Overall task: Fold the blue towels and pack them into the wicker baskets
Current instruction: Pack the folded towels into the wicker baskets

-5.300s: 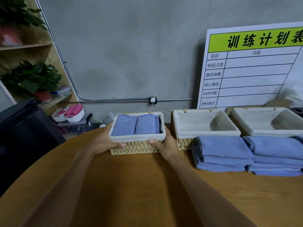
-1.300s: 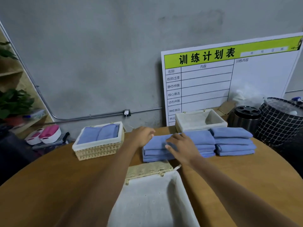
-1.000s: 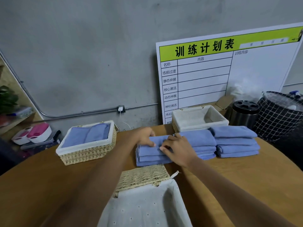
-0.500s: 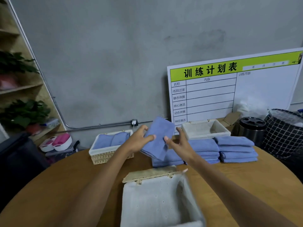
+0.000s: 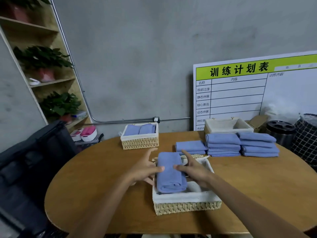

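A folded blue towel lies along the left side of the near wicker basket on the round wooden worktop. The left hand and right hand flank it with fingers spread and straight, each grip slack, thumbs just touching the cloth. Farther back, a second basket holds two folded towels, an empty basket stands behind the towel stacks.
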`<action>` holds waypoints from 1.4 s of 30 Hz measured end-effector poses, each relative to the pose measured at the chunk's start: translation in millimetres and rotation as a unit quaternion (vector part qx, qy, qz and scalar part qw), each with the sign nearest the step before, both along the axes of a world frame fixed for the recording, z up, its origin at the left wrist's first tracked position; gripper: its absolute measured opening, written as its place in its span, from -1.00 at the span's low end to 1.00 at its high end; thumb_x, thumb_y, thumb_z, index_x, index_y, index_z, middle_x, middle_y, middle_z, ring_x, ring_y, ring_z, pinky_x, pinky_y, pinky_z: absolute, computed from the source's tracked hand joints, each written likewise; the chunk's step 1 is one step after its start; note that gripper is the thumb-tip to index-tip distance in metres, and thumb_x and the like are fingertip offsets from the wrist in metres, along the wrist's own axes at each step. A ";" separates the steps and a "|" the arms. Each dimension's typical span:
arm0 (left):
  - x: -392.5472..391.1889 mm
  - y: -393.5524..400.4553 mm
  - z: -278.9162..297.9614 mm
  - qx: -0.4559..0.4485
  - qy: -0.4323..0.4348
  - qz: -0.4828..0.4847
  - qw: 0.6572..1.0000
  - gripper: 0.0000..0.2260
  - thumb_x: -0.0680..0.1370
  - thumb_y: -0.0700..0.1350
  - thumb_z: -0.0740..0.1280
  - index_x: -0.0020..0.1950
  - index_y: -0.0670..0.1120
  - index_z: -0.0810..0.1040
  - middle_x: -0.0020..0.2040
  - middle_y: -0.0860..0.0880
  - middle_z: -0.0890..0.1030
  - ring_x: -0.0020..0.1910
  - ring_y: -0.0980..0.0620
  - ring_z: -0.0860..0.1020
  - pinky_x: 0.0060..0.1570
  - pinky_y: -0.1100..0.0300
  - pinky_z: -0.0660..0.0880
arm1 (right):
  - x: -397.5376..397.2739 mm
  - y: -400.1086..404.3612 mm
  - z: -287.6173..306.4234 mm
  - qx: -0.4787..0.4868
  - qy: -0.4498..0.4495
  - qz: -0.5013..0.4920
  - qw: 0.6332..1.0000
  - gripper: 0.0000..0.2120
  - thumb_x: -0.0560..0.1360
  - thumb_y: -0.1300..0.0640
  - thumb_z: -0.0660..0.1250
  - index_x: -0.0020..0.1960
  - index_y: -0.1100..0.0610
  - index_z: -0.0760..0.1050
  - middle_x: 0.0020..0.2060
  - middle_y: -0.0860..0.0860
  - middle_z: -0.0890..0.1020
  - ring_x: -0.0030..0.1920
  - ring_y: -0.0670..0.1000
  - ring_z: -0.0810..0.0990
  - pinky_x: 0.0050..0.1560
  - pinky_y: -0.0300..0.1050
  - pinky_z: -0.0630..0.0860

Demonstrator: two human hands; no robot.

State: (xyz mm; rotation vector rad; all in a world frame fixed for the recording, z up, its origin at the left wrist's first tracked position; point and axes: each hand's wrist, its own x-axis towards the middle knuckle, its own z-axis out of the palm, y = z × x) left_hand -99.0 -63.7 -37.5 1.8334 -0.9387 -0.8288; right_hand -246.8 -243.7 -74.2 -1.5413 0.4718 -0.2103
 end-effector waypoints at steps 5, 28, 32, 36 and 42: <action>-1.7 2.2 -15.6 0.035 -0.246 -0.027 0.968 -0.54 0.51 0.09 0.48 0.36 0.23 0.43 0.18 0.02 0.40 -0.03 0.10 0.56 -0.13 0.28 0.54 | -7.2 8.2 -10.1 -0.073 0.025 0.041 0.996 -0.23 0.59 0.25 0.34 0.60 -0.07 -0.04 -0.42 -0.23 0.62 -0.41 -0.24 0.58 -0.39 -0.32 0.49; 10.9 -31.6 -35.1 0.261 -0.413 -0.186 0.852 -0.22 0.40 0.34 0.38 0.54 0.03 0.35 0.43 0.19 0.33 0.31 0.04 0.45 0.23 0.01 0.46 | 17.2 -28.4 -34.8 -0.539 0.086 0.224 0.807 -0.35 0.48 -0.18 0.42 0.47 0.07 0.39 0.41 -0.10 0.35 0.37 -0.02 0.39 0.32 -0.12 0.36; 15.6 -41.8 -26.3 0.303 -0.374 -0.220 0.848 -0.13 0.38 0.34 0.46 0.58 0.03 0.27 0.43 0.20 0.26 0.31 0.04 0.41 0.27 0.03 0.43 | 18.4 -34.2 -34.7 -0.505 0.077 0.234 0.827 -0.29 0.45 -0.21 0.44 0.49 0.08 0.37 0.42 -0.11 0.33 0.39 -0.07 0.35 0.38 -0.18 0.28; 18.1 -50.6 -21.3 0.333 -0.361 -0.235 0.839 -0.07 0.33 0.30 0.53 0.59 0.05 0.23 0.41 0.18 0.26 0.29 0.03 0.41 0.25 0.08 0.44 | 18.7 -35.8 -35.0 -0.503 0.075 0.248 0.824 -0.20 0.40 -0.23 0.48 0.51 0.08 0.34 0.42 -0.10 0.31 0.38 -0.07 0.33 0.36 -0.16 0.29; 8.3 -54.0 -29.4 0.334 -0.436 -0.223 0.806 -0.10 0.30 0.32 0.52 0.54 0.06 0.26 0.38 0.15 0.31 0.18 0.00 0.48 -0.01 0.14 0.42 | 20.7 -33.9 -38.5 -0.515 0.070 0.241 0.820 -0.21 0.37 -0.22 0.50 0.48 0.07 0.36 0.39 -0.10 0.34 0.34 -0.03 0.38 0.29 -0.08 0.37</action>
